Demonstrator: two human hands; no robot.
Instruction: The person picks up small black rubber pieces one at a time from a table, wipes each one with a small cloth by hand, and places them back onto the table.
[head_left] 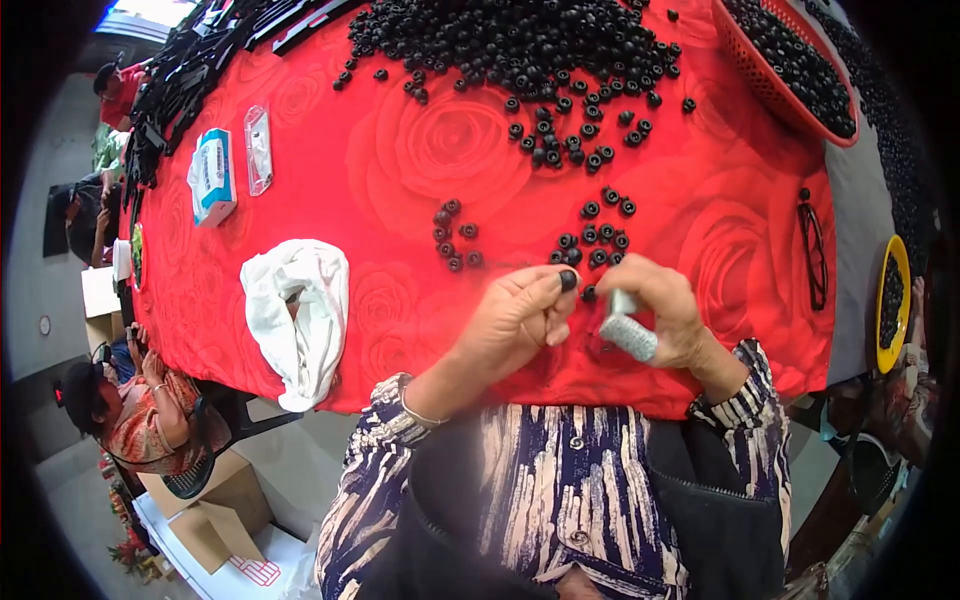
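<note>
My left hand pinches a small black bead-like ring part between thumb and forefinger. Close by on the right, my right hand is wrapped round a silvery-grey speckled object, perhaps a wrapped tool handle; its working end is hidden. Just beyond my hands lies a small cluster of the same black parts. A few more black parts sit in a loose group farther left. All rest on a red rose-patterned tablecloth.
A large heap of black parts covers the far side. A red basket and a yellow tray hold more. Glasses lie at right; a white cloth, tissue pack and clear case at left. People sit leftward.
</note>
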